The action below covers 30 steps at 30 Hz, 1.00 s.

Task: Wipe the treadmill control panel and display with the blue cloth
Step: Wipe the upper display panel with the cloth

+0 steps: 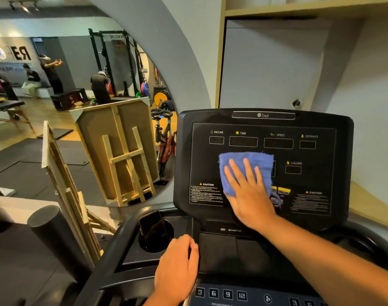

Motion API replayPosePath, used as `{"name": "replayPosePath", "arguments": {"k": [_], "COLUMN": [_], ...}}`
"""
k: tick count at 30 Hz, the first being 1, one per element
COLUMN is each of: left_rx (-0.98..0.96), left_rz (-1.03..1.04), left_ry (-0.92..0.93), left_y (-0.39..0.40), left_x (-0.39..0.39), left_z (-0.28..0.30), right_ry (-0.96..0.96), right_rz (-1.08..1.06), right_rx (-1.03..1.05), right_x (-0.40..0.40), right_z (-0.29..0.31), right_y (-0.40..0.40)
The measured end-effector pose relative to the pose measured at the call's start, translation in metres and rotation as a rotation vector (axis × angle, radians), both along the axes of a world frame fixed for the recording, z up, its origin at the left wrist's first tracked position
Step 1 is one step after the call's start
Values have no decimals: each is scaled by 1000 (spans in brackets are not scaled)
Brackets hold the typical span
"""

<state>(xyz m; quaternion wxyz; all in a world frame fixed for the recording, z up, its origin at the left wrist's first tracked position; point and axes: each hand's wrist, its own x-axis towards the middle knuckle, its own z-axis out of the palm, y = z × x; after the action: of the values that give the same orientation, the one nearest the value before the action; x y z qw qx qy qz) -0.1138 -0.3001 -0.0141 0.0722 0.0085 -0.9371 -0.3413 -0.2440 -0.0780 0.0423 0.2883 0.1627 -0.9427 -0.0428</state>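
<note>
The treadmill display [263, 164] stands upright in the centre right of the frame. Its top bar carries a logo that reads "TheA". Four labelled readout windows run across the upper row: INCLINE, TIME, SPEED, DISTANCE. A fifth label, CALORIE, sits lower right above its own window. All windows are dark. Two CAUTION blocks with yellow triangles occupy the lower left and lower right of the display; the small print below them is not legible.

The right hand [248, 191] lies flat on the centre of the display, fingers straight and slightly spread, pressing the blue cloth [243, 166] against the surface. The cloth covers the middle area below TIME and SPEED and hides whatever is printed there.

The left hand [177, 270] rests on the control panel [232, 257] at the lower centre of the frame, fingers loosely curled over the edge beside the cup holder [157, 248]. It holds nothing. A dark phone [152, 226] stands tilted in the cup holder.

Along the bottom edge, keys read 3, 6, 9, 12, with a line beneath that appears to begin "INCLINE". A fan symbol sits to their right.

A mirror [45, 74] fills the upper left of the frame. It shows reversed lettering "ROGUE" on a black rack [115, 62].
</note>
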Motion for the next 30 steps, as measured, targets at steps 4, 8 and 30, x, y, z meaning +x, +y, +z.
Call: {"name": "replayPosePath", "arguments": {"k": [4, 8, 30], "left_rx": [21, 19, -25], "left_rz": [17, 43, 15], "left_ry": [-30, -13, -86], "left_y": [3, 5, 1], "left_x": [3, 1, -13], "left_z": [5, 8, -2], "right_ry": [-37, 37, 132], "right_rz": [223, 165, -293], "right_rx": [247, 126, -366], "right_x": [-16, -64, -60], "right_z": [2, 66, 92], "right_y": [-25, -26, 94]}}
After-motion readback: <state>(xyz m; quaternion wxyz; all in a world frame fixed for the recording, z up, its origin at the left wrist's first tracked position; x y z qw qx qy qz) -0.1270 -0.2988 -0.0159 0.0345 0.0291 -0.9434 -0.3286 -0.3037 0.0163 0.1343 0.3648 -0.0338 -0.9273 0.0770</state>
